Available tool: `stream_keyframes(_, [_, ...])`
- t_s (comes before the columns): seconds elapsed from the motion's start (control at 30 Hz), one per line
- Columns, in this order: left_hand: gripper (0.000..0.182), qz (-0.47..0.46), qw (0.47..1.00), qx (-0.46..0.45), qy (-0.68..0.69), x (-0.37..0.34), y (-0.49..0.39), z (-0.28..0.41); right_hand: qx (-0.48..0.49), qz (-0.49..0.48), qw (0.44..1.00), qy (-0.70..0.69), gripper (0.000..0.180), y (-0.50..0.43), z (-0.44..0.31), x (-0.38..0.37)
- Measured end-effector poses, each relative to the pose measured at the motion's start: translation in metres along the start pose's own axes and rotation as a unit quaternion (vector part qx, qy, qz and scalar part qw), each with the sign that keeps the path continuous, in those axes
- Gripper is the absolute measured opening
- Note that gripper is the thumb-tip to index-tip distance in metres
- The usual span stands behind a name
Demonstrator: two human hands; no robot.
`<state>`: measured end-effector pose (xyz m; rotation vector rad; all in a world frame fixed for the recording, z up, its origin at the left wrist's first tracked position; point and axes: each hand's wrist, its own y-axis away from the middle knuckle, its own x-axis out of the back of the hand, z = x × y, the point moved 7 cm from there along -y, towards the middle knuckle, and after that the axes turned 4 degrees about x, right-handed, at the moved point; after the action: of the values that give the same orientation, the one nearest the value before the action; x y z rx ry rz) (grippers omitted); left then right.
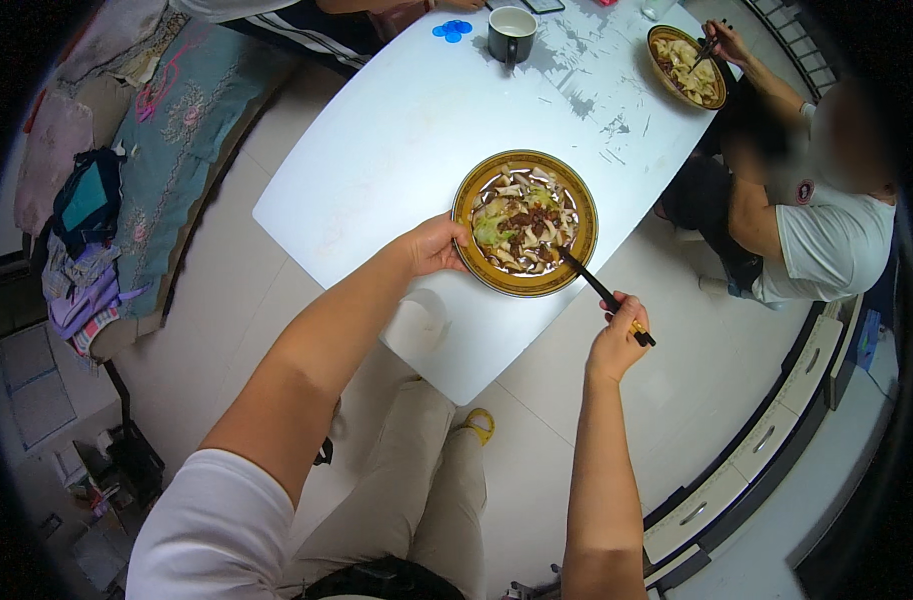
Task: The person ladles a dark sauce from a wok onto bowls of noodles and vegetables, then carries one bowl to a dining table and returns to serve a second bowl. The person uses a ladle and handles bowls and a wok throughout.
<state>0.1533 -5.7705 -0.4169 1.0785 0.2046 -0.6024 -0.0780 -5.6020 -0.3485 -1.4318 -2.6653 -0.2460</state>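
Note:
My left hand (435,246) grips the left rim of a brown patterned bowl (576,259) at the near end of the white table. Broth, pale noodle-like pieces, green leaves and dark minced topping (528,221) fill it. Black chopsticks (595,285) with gold near their upper ends are held in my right hand (620,326), off the bowl's lower right edge. Their tips dip into the food at the bowl's right side. Just below my left hand stands a translucent white cup (417,322), partly hidden by my forearm.
On the white table (381,165) are a dark mug (510,41) and blue round pieces (452,31). A seated person (816,232) at right eats from another bowl (685,67). Another person's leg (299,30) shows at top left. A covered couch (179,150) and a drawer cabinet (756,442) flank the floor.

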Motion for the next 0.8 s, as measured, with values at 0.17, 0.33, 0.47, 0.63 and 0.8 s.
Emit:
stream_keyframes(0.17, [0.042,-0.021,0.999,0.023,-0.012,0.019,-0.032,-0.003,-0.101,0.065,0.986,-0.116,0.029,-0.005,0.049,-0.022])
stream_keyframes(0.33, [0.041,-0.037,0.999,0.023,-0.016,0.022,-0.049,0.016,-0.192,0.101,0.951,-0.221,0.025,-0.013,0.080,-0.054])
stream_keyframes(0.47, [0.043,0.043,0.999,-0.017,-0.028,0.023,-0.038,0.037,-0.267,0.100,0.915,-0.287,0.032,-0.005,0.093,-0.066])
stream_keyframes(0.63, [0.047,0.172,0.973,-0.021,-0.152,0.052,0.007,0.040,-0.311,0.013,0.936,-0.167,0.037,0.037,0.100,-0.039])
stream_keyframes(0.8, [0.047,0.276,0.942,-0.029,-0.191,0.126,0.079,0.001,-0.318,-0.001,0.944,-0.092,0.030,0.085,0.099,0.034])
